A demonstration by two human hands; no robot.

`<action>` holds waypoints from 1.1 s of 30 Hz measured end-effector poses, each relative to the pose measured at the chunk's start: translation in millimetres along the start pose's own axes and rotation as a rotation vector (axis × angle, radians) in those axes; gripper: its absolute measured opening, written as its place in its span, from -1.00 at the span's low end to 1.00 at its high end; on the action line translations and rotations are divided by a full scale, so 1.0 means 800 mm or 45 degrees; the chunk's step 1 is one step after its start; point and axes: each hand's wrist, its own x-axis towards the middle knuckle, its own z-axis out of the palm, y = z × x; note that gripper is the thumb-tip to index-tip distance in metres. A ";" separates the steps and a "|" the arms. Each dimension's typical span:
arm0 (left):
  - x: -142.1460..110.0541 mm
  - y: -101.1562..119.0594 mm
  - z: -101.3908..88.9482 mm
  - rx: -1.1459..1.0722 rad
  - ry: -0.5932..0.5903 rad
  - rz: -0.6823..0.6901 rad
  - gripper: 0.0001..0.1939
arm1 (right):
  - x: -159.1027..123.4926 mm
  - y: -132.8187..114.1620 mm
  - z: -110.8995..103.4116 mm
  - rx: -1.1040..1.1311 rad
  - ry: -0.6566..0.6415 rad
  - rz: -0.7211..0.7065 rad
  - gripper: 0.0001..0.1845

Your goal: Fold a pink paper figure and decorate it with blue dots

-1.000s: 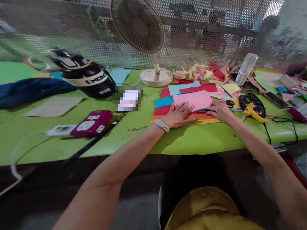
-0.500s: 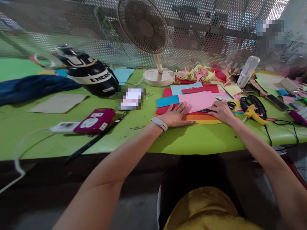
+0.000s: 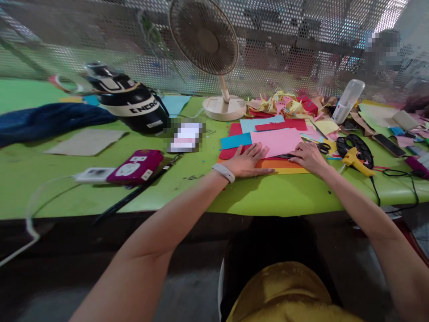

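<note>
My left hand (image 3: 246, 163) lies flat with fingers spread across a pink paper sheet (image 3: 276, 141) and the coloured sheets beneath it. A blue paper strip (image 3: 236, 141) pokes out left of the pink sheet. Red paper (image 3: 231, 153), orange paper (image 3: 291, 164) and a yellow edge show under them. My right hand (image 3: 310, 156) is bent at the pink sheet's right edge, fingers closed. By its fingertips a slim dark thing (image 3: 285, 156) shows, partly hidden; I cannot tell what it is.
Black scissors (image 3: 323, 147), a yellow glue gun (image 3: 357, 163) and a round black tray (image 3: 360, 145) lie to the right. Paper scraps (image 3: 281, 103) pile up behind. A fan (image 3: 224, 108), a large black bottle (image 3: 134, 107), a phone (image 3: 186, 136) and a purple box (image 3: 136, 167) stand leftward.
The whole view has shifted slightly, so things on the left sit a little further right. Both hands keep their places on the paper.
</note>
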 end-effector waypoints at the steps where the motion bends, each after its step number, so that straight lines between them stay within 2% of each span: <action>1: 0.000 0.001 0.000 0.003 0.000 -0.004 0.09 | 0.001 -0.002 0.001 -0.012 0.003 0.000 -0.67; 12: -0.001 0.001 0.000 -0.015 0.004 -0.005 0.10 | 0.019 -0.023 -0.002 -0.130 -0.090 -0.064 -0.71; 16: 0.000 0.001 0.003 -0.036 0.007 -0.007 0.12 | 0.020 -0.029 0.001 -0.041 -0.080 -0.001 -0.69; 21: 0.000 0.000 0.000 -0.069 0.026 0.012 0.11 | 0.012 -0.020 0.007 0.042 -0.028 0.125 -0.60; 24: 0.002 -0.005 -0.009 -0.123 -0.023 -0.004 0.01 | 0.011 -0.012 0.007 0.106 -0.068 0.091 -0.69; 28: 0.012 -0.026 -0.017 -0.177 -0.063 0.030 -0.27 | 0.014 -0.008 0.007 0.146 -0.084 0.042 -0.76; 33: 0.024 -0.054 -0.011 -0.123 -0.018 0.106 -0.33 | 0.017 -0.008 0.008 0.167 -0.063 0.013 -0.76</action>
